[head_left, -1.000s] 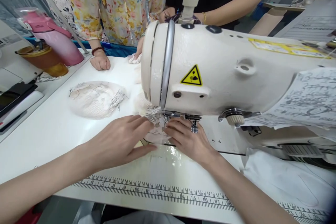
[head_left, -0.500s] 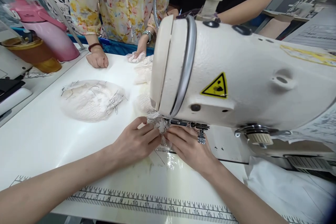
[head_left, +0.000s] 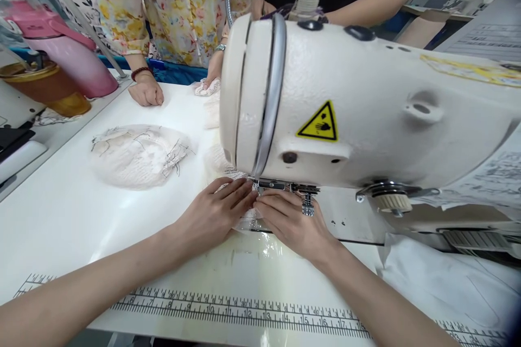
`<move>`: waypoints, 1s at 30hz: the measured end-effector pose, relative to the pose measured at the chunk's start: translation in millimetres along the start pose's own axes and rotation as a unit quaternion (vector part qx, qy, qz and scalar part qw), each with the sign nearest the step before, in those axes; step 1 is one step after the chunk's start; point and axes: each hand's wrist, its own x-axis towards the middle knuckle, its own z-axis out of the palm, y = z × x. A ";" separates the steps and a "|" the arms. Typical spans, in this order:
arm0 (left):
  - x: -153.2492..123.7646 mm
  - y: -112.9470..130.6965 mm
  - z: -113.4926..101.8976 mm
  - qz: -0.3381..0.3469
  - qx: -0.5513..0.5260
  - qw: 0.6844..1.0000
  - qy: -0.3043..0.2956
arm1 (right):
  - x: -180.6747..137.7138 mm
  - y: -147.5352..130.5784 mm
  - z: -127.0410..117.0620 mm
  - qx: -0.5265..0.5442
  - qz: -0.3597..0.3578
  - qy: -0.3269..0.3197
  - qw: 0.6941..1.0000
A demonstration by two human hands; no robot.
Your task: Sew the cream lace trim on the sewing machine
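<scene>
White lace fabric (head_left: 223,165) lies under the head of a sewing machine (head_left: 321,103), most of it hidden by the machine and my fingers. My left hand (head_left: 217,209) reaches in from the left, its closed fingers on the lace beside the needle area. Across from it, my right hand (head_left: 291,222) has its fingers drawn together at the lace edge, right under the presser bar parts. The fingertips of both hands almost meet. Exactly how they grip the cloth is partly hidden. A sheer lace piece (head_left: 140,157) with loose dark threads rests on the table to the left.
A printed ruler (head_left: 248,312) runs along the table's front edge. White cloth (head_left: 439,282) lies at right. A pink bottle (head_left: 73,54) and a brown cup (head_left: 49,87) stand at back left. Across the table, a co-worker's hand (head_left: 146,90) rests; another presses lace (head_left: 207,87).
My left hand's fingers have straightened and moved forward over the lace, toward the needle area. The right hand stays in about the same place. The whole view has shifted slightly.
</scene>
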 end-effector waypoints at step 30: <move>1.2 8.4 1.8 -0.044 0.030 0.999 0.001 | 0.3 0.3 -6.3 -0.048 0.045 -0.008 0.998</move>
